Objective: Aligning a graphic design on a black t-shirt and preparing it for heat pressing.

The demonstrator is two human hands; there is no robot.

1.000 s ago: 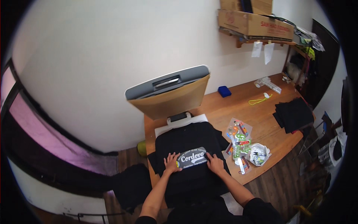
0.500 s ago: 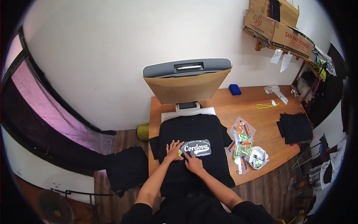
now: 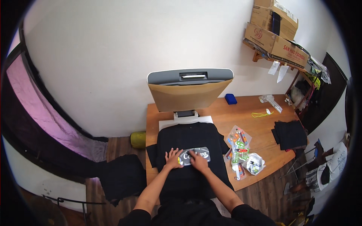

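A black t-shirt (image 3: 188, 137) lies spread over the lower plate of an open heat press (image 3: 189, 88) on a wooden table (image 3: 245, 116). A grey transfer sheet with white lettering (image 3: 203, 152) rests on the shirt's chest. My left hand (image 3: 173, 158) lies flat with fingers spread on the shirt at the sheet's left edge. My right hand (image 3: 198, 160) presses flat on the middle of the sheet, covering part of the lettering. Neither hand holds anything.
Colourful transfer sheets (image 3: 237, 145) and a plastic bag (image 3: 254, 164) lie right of the shirt. Folded black shirts (image 3: 288, 133) sit at the table's right end. A blue block (image 3: 230, 98), a yellow cord (image 3: 260, 113), cardboard boxes (image 3: 275, 34) on a shelf, and dark cloth (image 3: 122, 177) on the floor.
My right hand has slid left from the sheet's right edge onto its middle. My left hand stays at the left edge. The view has shifted.
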